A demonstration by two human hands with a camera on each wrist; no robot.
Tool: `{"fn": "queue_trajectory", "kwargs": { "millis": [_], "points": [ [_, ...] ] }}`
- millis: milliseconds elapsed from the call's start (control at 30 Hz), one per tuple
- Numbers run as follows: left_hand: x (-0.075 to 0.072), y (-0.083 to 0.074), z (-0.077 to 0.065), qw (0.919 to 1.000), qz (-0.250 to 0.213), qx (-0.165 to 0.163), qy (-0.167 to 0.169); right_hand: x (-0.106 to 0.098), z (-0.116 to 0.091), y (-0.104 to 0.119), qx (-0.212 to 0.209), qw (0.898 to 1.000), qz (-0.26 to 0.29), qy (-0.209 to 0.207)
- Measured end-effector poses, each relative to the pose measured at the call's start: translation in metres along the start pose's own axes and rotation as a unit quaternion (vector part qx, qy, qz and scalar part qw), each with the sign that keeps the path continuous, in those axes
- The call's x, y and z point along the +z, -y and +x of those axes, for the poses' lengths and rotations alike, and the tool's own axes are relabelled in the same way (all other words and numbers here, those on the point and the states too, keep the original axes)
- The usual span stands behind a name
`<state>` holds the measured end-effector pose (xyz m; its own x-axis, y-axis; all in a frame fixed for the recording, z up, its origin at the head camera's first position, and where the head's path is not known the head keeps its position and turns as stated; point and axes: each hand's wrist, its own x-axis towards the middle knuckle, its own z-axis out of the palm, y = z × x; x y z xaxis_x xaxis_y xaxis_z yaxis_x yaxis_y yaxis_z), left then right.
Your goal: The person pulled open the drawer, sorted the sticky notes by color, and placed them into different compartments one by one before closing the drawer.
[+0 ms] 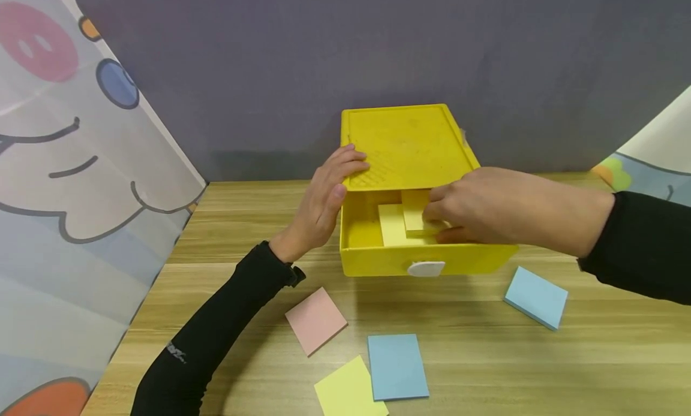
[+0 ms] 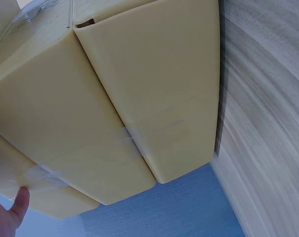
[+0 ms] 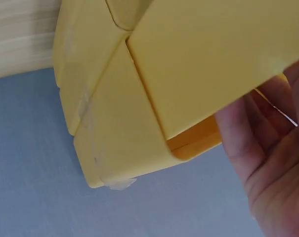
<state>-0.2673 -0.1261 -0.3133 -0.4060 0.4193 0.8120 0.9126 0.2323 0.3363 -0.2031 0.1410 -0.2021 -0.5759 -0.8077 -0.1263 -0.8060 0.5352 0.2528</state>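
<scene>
Where the wooden table (image 1: 486, 368) meets a grey-blue wall (image 1: 270, 62), a yellow drawer box (image 1: 406, 141) stands with its drawer (image 1: 372, 257) pulled out toward the person, a white knob (image 1: 426, 268) on its front. Cartoon-printed cloths hang at either side, the larger one (image 1: 70, 182) on the left, a smaller one (image 1: 655, 158) on the right. Loose pads of sticky notes lie on the table in front of the drawer: a pink pad (image 1: 315, 319), a blue pad (image 1: 396, 366) just beside a yellow pad (image 1: 348, 391), and another blue pad (image 1: 537, 297) well apart to the right.

The left hand (image 1: 326, 200), in a black sleeve, rests against the box's left front corner, fingers straight over the top edge and thumb along the side; it steadies the box rather than clasping it. The right hand (image 1: 480, 205) reaches across from the right, into the open drawer, its fingers pinching a pale yellow note pad (image 1: 415, 215). That pad sits inside the drawer, touching another pale pad (image 1: 392, 224) lying just to its left. The wrist views show only the box's yellow walls up close.
</scene>
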Motion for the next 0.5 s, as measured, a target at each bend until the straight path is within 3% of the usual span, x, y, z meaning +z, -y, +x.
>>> {"fn": "queue_trajectory", "kwargs": {
  "millis": [267, 500],
  "points": [
    [-0.0024, -0.0003, -0.0031, 0.9999, 0.004, -0.015, 0.007, 0.0019, 0.0013, -0.0023, -0.026, 1.000, 0.001, -0.017],
    [-0.0011, 0.0002, -0.0058, 0.9997, 0.003, -0.021, 0.008, -0.0041, -0.0001, 0.0022, -0.015, 1.000, 0.010, -0.012]
  ]
}}
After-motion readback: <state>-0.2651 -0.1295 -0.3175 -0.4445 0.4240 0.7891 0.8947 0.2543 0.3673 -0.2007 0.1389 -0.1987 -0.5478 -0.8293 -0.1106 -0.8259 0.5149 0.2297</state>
